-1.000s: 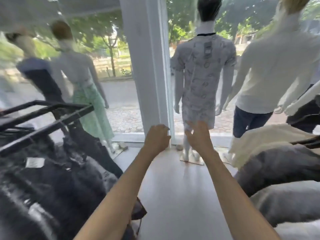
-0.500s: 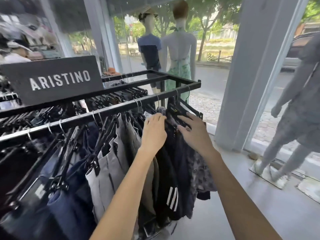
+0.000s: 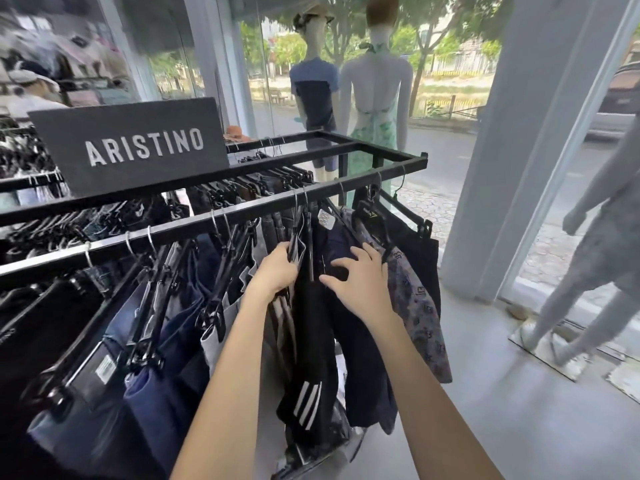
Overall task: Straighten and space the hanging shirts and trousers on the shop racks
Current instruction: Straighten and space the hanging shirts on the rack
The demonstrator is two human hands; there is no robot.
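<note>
A black metal rack (image 3: 381,169) carries several pairs of shorts and trousers on black clip hangers. My left hand (image 3: 277,268) grips the hanger of black shorts with white stripes (image 3: 306,393) just under the front rail. My right hand (image 3: 360,282) rests with spread, slightly bent fingers on navy shorts (image 3: 360,358) hanging beside them. A patterned grey pair (image 3: 419,313) and a dark pair (image 3: 420,258) hang further right, near the rack's end. Denim and grey pairs (image 3: 145,341) crowd the rail to the left.
A dark ARISTINO sign (image 3: 135,147) stands on the rack. Two dressed mannequins (image 3: 374,98) face the shop window behind it. A white pillar (image 3: 512,161) rises to the right, and another mannequin (image 3: 595,265) stands at the far right. Grey floor (image 3: 502,410) lies beside the rack.
The view swung from the window mannequins to the rack. Both hands came onto the hanging shorts; my left now grips a hanger and my right has spread over the navy pair.
</note>
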